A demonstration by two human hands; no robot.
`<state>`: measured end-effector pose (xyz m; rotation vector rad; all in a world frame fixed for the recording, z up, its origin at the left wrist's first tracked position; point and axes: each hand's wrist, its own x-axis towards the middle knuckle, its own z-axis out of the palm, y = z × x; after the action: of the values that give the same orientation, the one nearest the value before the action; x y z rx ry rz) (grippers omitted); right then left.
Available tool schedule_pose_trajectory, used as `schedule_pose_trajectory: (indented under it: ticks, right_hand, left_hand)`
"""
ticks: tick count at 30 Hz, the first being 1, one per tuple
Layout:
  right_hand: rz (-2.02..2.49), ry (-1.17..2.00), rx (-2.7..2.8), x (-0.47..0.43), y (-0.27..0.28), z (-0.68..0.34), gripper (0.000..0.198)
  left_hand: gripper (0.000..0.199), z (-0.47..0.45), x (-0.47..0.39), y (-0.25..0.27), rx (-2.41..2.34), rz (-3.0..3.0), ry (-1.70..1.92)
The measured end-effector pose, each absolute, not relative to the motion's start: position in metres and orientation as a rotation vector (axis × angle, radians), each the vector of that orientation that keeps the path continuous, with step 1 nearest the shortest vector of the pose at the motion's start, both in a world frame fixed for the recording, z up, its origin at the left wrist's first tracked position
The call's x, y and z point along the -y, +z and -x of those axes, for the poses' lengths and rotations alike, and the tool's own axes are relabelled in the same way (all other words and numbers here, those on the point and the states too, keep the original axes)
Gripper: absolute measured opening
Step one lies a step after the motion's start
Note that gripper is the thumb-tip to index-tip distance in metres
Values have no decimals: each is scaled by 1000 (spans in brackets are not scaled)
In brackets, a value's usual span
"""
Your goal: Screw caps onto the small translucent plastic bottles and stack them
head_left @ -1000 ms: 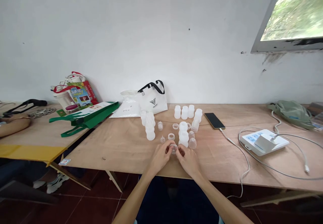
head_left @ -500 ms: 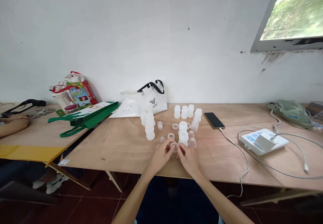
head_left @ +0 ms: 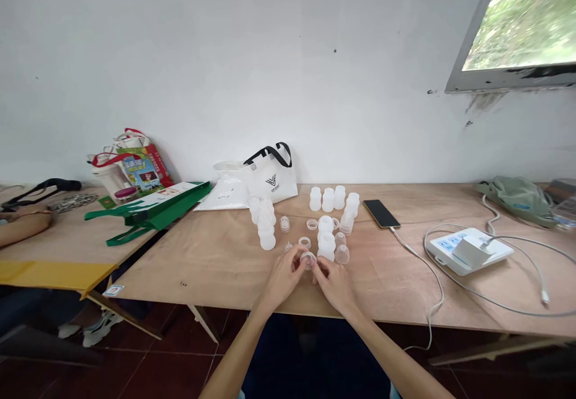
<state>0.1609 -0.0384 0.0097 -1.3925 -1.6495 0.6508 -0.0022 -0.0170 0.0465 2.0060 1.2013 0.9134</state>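
Observation:
At the front of the table my left hand (head_left: 282,273) and my right hand (head_left: 333,282) pinch a translucent plastic collar ring (head_left: 308,257) between them, from either side. Whether a teat sits inside it is too small to tell. A clear teat (head_left: 288,246) lies just behind my left fingers, partly covered. Beyond the hands are a loose ring (head_left: 305,242) and another ring (head_left: 312,224). White bottles (head_left: 326,246) stand in a row close to my right hand, beside a clear dome cap (head_left: 342,254). Left of these is a group of white bottles (head_left: 267,231), with a clear teat assembly (head_left: 285,224) near it.
More white bottles (head_left: 328,199) stand toward the back. A phone (head_left: 381,213) on a cable and a white power strip (head_left: 468,251) lie to the right. A white bag (head_left: 274,183) and a green bag (head_left: 153,210) lie left. Another person's arm (head_left: 27,225) rests on the neighbouring table.
The ring between my fingers has tilted and shifted slightly left, showing more of its opening. My left hand has moved a little up, now partly covering the small teat.

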Motion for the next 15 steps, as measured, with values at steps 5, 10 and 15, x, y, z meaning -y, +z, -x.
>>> schedule_pose_trajectory:
  ticks: [5,10,15]
  right_hand:
    - [1390,674,1644,40,12,-161,45]
    - [1389,635,1702,41,14,-161,49]
    - [1348,662,1675,40,10,-162,48]
  left_hand:
    - [27,2,16,46,-1220,-1982,928]
    - [23,5,16,50,-1228,-2015,899]
    - [27,6,17,53,-1185,-2025,896]
